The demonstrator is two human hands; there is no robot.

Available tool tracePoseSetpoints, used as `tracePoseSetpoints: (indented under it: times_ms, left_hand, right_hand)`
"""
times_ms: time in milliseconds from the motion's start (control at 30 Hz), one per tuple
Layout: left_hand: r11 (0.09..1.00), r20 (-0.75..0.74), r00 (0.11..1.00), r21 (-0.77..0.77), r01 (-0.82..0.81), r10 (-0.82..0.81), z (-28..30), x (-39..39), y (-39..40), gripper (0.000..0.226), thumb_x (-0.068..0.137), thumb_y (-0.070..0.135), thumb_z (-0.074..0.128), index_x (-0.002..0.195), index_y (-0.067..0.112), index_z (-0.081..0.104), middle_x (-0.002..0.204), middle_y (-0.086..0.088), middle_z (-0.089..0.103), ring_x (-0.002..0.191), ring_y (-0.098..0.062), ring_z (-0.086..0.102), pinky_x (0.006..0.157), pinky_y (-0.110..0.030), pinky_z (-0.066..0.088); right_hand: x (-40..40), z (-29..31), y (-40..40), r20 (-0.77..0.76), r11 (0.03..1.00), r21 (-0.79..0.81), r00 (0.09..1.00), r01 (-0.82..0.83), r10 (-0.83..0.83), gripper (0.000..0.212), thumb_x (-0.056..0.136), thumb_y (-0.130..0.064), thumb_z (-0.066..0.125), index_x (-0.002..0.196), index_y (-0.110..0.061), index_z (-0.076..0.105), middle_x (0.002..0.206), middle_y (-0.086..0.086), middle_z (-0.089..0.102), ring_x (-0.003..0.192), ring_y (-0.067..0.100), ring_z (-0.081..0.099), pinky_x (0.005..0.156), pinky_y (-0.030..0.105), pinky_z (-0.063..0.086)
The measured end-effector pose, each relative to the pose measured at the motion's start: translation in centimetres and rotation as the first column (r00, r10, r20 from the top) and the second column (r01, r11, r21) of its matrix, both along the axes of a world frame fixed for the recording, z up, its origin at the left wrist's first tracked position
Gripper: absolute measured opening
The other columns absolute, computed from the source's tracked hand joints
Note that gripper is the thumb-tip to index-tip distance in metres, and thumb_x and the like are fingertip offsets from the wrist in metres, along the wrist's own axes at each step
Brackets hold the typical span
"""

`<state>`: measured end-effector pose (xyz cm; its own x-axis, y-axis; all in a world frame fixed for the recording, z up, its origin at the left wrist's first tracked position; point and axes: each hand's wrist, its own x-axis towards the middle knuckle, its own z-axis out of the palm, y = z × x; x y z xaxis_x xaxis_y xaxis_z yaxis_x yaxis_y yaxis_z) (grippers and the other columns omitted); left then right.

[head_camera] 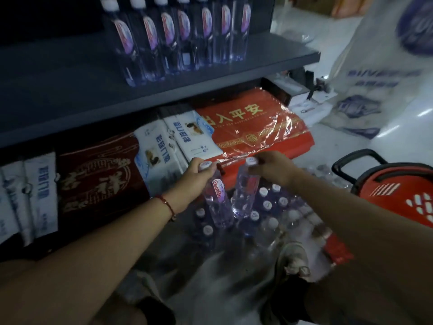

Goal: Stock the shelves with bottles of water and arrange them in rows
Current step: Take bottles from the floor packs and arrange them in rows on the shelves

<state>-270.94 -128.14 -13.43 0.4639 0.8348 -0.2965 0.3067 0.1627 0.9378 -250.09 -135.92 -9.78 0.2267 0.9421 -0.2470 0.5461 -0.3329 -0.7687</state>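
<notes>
My left hand grips the neck of a clear water bottle with a red and white label. My right hand holds a second water bottle by its white cap. Both bottles hang just above an opened plastic-wrapped pack of water bottles on the floor, whose white caps show below them. On the dark grey shelf above stands a row of several upright water bottles, toward its right end. The shelf's left part is bare.
Under the shelf lie white packaged goods, a dark red mat and a red mat in clear wrap. A red shopping basket stands at the right. A large white printed bag sits behind it on the floor.
</notes>
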Motion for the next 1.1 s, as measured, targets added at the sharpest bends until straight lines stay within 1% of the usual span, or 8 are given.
tracePoseSetpoints:
  times_ms: [100,267,400,467,667,800,933,1100]
  left_hand:
    - [0.989,0.165,0.986,-0.146,0.035,-0.01,4.6,-0.9,-0.2,0.01,0.102,0.029,0.054,0.098,0.021,0.05,0.082,-0.002,0.063,0.068,-0.015,0.062,0.058,-0.03,0.051]
    - [0.997,0.14,0.988,-0.011,0.071,-0.069,9.3,-2.0,-0.9,0.011,0.09,0.015,0.07,0.091,0.018,0.06,0.079,0.0,0.067,0.068,-0.008,0.067,0.062,-0.019,0.052]
    - [0.968,0.004,0.969,0.051,0.246,-0.247,10.9,-2.8,-0.7,0.048,0.074,0.042,0.085,0.113,0.022,0.066,0.105,0.002,0.077,0.1,-0.012,0.072,0.098,-0.032,0.053]
    - [0.952,-0.011,0.956,0.088,0.293,-0.293,11.5,-3.0,-0.2,0.027,0.082,0.035,0.081,0.105,0.022,0.073,0.103,0.002,0.078,0.101,-0.012,0.072,0.099,-0.033,0.051]
    - [0.991,0.163,0.977,0.007,0.137,-0.136,11.4,-3.4,2.0,0.019,0.089,0.023,0.072,0.105,0.012,0.073,0.103,-0.004,0.078,0.099,-0.015,0.073,0.088,-0.026,0.054]
    - [0.995,0.234,0.972,-0.096,0.033,-0.009,11.2,-4.7,3.8,0.031,0.087,0.026,0.074,0.113,0.01,0.072,0.11,-0.008,0.076,0.109,-0.026,0.07,0.108,-0.046,0.046]
    - [0.986,0.297,0.954,-0.169,0.01,0.041,11.1,-5.8,5.3,0.035,0.08,0.03,0.077,0.108,0.01,0.077,0.113,-0.016,0.074,0.107,-0.033,0.07,0.109,-0.052,0.044]
    - [0.956,0.376,0.924,-0.29,0.048,0.068,11.3,-7.1,6.5,0.062,0.078,0.045,0.079,0.125,0.006,0.069,0.128,-0.023,0.065,0.114,-0.037,0.063,0.104,-0.049,0.049]
  right_hand:
    - [-0.6,4.4,-0.5,-0.323,0.995,0.088,0.946,0.052,-0.021,0.022,0.09,-0.026,0.071,0.105,-0.01,0.071,0.099,0.012,0.075,0.097,0.023,0.069,0.094,0.041,0.051]
    - [-4.7,7.8,0.4,-0.625,0.962,0.202,0.781,0.184,-0.018,0.018,0.09,-0.027,0.07,0.099,-0.012,0.072,0.089,0.002,0.076,0.08,0.016,0.069,0.083,0.035,0.052]
    - [-7.9,8.3,1.6,-0.751,0.929,0.188,0.656,0.32,-0.075,0.02,0.082,-0.025,0.079,0.091,-0.01,0.069,0.084,0.008,0.076,0.074,0.023,0.072,0.075,0.038,0.055]
    - [-8.8,8.7,2.4,-0.811,0.928,0.126,0.575,0.352,-0.107,0.025,0.08,-0.024,0.081,0.093,-0.006,0.069,0.089,0.017,0.075,0.078,0.032,0.073,0.074,0.043,0.06]
    - [-8.6,8.9,5.3,-0.834,0.958,0.103,0.548,0.266,-0.062,0.06,0.076,-0.035,0.078,0.122,-0.002,0.058,0.112,0.02,0.073,0.097,0.034,0.073,0.08,0.042,0.061]
    - [-8.0,7.9,7.0,-0.79,0.985,0.16,0.607,0.067,0.087,0.057,0.079,-0.031,0.073,0.132,-0.018,0.056,0.12,0.008,0.072,0.111,0.024,0.069,0.091,0.037,0.054]
    - [-7.7,7.4,8.5,-0.798,0.972,0.2,0.557,-0.121,0.233,0.067,0.088,-0.019,0.07,0.149,-0.026,0.043,0.139,0.008,0.061,0.13,0.031,0.055,0.109,0.052,0.042]
    - [-9.0,7.0,8.4,-0.819,0.972,0.22,0.525,-0.083,0.23,0.052,0.075,0.002,0.071,0.125,-0.009,0.062,0.116,0.015,0.07,0.106,0.027,0.067,0.093,0.037,0.054]
